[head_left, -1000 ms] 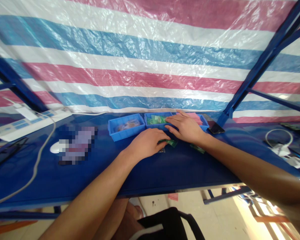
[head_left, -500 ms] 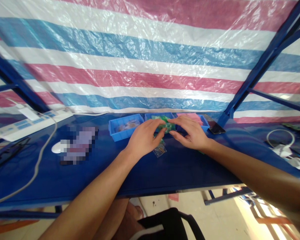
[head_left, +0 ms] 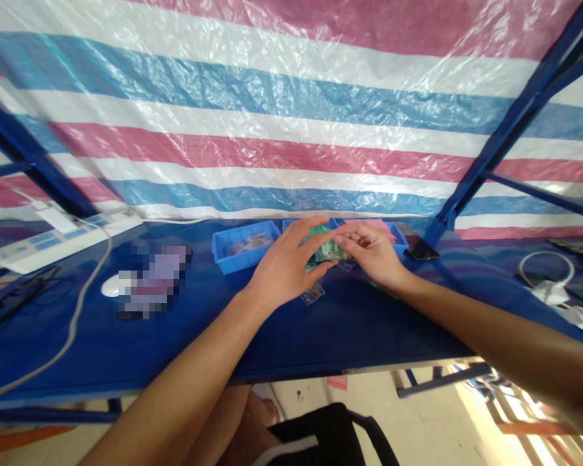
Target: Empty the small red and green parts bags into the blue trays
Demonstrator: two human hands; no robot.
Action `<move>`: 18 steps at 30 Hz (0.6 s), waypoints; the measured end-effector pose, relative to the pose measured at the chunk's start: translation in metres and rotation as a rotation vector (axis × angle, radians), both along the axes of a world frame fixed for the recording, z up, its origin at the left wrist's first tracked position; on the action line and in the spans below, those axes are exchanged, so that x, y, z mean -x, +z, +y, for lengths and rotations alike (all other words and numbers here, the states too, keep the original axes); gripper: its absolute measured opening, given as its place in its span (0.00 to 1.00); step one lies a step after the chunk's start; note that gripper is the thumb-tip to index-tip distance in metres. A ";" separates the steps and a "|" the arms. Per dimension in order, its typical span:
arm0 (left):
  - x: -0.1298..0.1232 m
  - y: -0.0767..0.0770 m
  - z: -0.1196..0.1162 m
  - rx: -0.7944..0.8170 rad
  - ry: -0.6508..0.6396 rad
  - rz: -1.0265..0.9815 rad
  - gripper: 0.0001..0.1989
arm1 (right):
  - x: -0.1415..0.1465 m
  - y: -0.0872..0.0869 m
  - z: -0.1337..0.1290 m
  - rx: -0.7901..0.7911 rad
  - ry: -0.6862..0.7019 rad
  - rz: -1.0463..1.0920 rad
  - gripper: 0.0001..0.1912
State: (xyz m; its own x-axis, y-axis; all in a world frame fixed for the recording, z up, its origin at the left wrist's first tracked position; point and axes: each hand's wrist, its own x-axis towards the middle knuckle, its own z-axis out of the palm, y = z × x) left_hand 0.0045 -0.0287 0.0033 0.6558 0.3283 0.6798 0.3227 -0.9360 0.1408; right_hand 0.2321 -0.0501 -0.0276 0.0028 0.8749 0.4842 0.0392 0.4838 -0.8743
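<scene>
Striped tarp (head_left: 291,97), blue tbl (head_left: 291,336), green bag (head_left: 323,251) btwn L hand (head_left: 284,262) & R hand (head_left: 375,257)

blue tabletop (head_left: 369,333), glossy. small clear packet (head_left: 313,294) flat on it, just nearside of left fingers (head_left: 315,244). left tray (head_left: 243,261) beside those fingers, farther left; middle tray (head_left: 287,224) partly hidden behind them; right tray (head_left: 400,241) beyond right fingers (head_left: 355,248). dark phone (head_left: 423,250) right of right fingers. well left of left fingers: white mouse (head_left: 111,285), pixelated thing (head_left: 158,281) (details unreadable), power strip (head_left: 43,242), pale cable (head_left: 75,317).
</scene>
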 end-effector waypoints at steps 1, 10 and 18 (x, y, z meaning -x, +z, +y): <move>0.000 -0.001 0.001 -0.001 0.003 0.020 0.25 | 0.000 0.000 0.001 0.038 0.030 0.024 0.16; 0.003 -0.003 0.006 0.011 0.048 -0.022 0.13 | -0.005 -0.001 -0.002 0.224 0.153 0.046 0.25; 0.002 -0.001 -0.002 0.169 0.136 -0.037 0.24 | -0.001 0.004 -0.008 0.207 0.132 -0.091 0.23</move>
State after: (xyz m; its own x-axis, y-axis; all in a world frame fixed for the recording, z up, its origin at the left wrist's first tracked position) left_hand 0.0027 -0.0304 0.0025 0.5728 0.5239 0.6304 0.4363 -0.8459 0.3066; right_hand 0.2335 -0.0581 -0.0235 -0.1530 0.9453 0.2880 0.0710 0.3012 -0.9509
